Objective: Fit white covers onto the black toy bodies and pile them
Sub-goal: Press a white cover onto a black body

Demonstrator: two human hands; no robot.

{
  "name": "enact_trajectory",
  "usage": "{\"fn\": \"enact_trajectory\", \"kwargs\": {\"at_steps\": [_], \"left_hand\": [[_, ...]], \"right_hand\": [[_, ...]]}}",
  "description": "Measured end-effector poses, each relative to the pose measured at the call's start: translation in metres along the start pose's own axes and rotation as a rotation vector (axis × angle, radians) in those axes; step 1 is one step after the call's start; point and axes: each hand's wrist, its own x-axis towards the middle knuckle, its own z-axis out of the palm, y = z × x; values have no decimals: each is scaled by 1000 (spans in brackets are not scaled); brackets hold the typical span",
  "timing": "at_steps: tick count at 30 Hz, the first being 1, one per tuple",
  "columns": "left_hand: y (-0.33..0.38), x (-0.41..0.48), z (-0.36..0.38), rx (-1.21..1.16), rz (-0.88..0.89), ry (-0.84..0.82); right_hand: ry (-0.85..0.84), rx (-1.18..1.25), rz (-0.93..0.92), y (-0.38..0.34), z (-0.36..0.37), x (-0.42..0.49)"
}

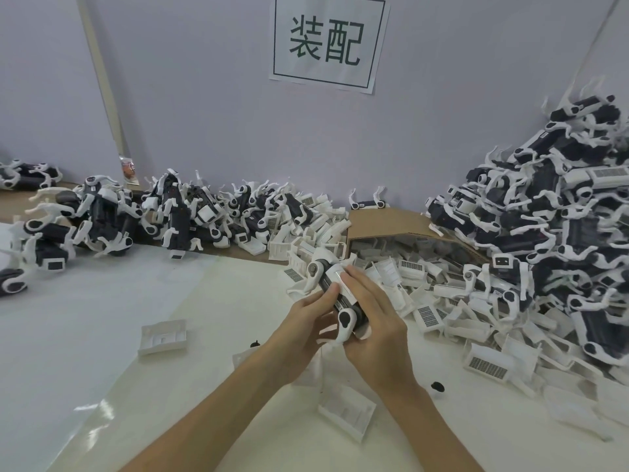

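Pale bench (102,318) before you carries a heap of toys (109,219) at left, a taller heap (561,233) at right and loose white covers (408,270) between. At the middle, your left hand (306,323) and right hand (377,321) grip one black toy body (340,306), fingers curled round it, the right fingers lying on its white cover (335,272).

— Where do the heaps sit?
— A tall pile of toys (561,233) stands far right against the wall (204,114). A lower row of toys (136,212) runs along the wall far left.
— And between them?
— A cardboard box (384,223), with a spill of covers (442,301) in it and before it, reaching the tall pile's foot.
— Nearer?
— A toy (347,320) sits between the left hand (306,321) and right hand (377,321), just before the spill. A single cover (163,337) lies left on the table (85,335), and a second cover (347,413) lies nearest. A sign (328,42) hangs on the wall above.
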Motion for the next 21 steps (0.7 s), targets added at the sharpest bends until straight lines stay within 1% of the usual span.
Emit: {"fn": "enact_trajectory", "kwargs": {"at_steps": [12,21], "left_hand": [[-2,0,-1,74,-4,22],[-5,1,-1,99,-4,39]], "right_hand": [[20,-64,7,2,-1,-3],[37,-16,44,-1,-2,-2]]}}
